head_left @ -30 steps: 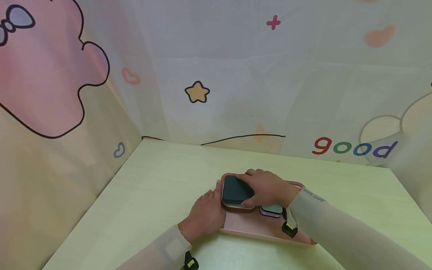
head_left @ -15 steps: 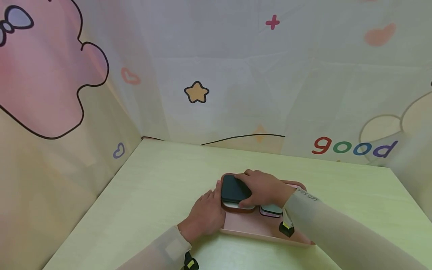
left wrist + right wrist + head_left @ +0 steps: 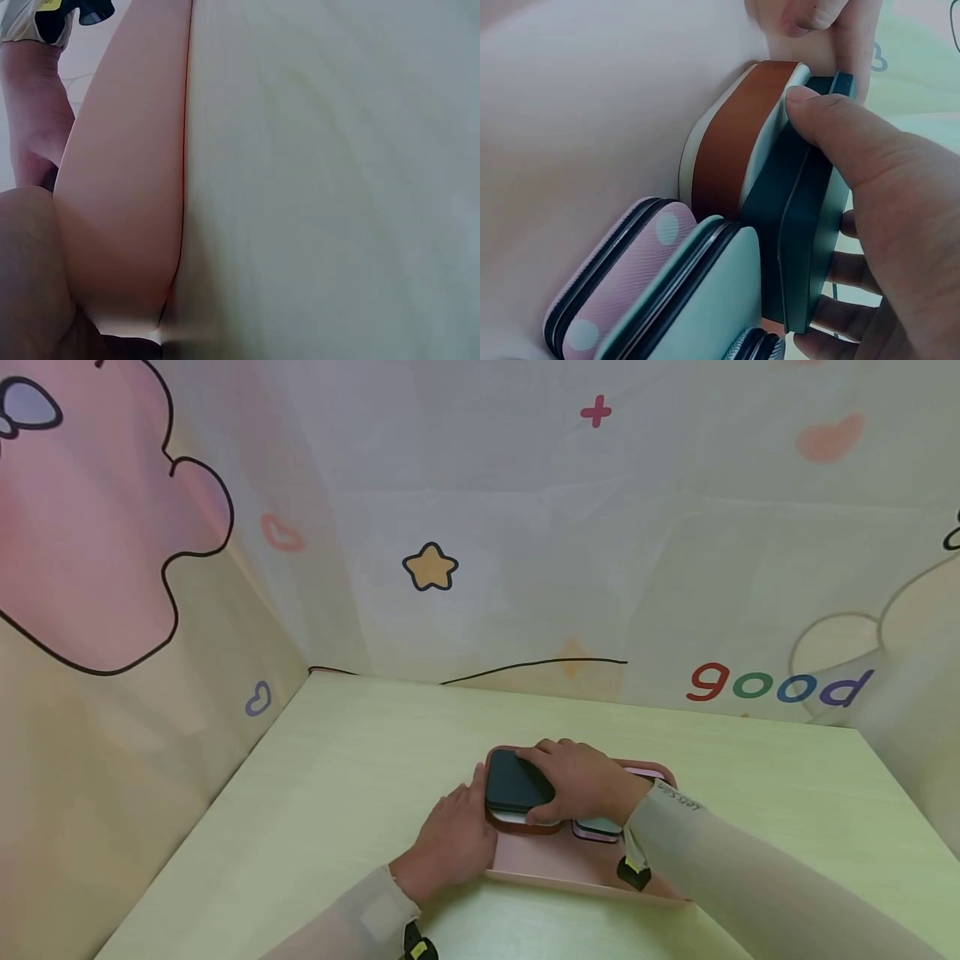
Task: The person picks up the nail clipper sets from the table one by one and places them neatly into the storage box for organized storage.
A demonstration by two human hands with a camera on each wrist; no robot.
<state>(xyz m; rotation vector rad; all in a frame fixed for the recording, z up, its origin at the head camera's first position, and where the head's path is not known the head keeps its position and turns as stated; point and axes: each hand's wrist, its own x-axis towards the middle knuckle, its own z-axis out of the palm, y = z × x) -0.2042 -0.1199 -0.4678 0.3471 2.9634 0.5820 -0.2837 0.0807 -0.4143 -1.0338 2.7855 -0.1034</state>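
Observation:
A shallow pink tray lies on the table, its near wall filling much of the left wrist view. My left hand rests against the tray's left side with fingers extended. My right hand grips a dark green box-shaped case, thumb at its near edge and fingers around the other side. This case sits on top of a brown case with white edges in the tray's left part. Beside them in the tray are a mint-green zip case and a pink polka-dot zip case, stacked together.
The pale green table extends around the tray. A printed cloth backdrop with a star, hearts and the word "good" stands behind and to the left. A round striped edge of another item shows beside the mint case.
My right hand has slid slightly left with the dark green case, baring more of the white edge beneath it. My left hand keeps its place at the tray. The head view has shifted a little.

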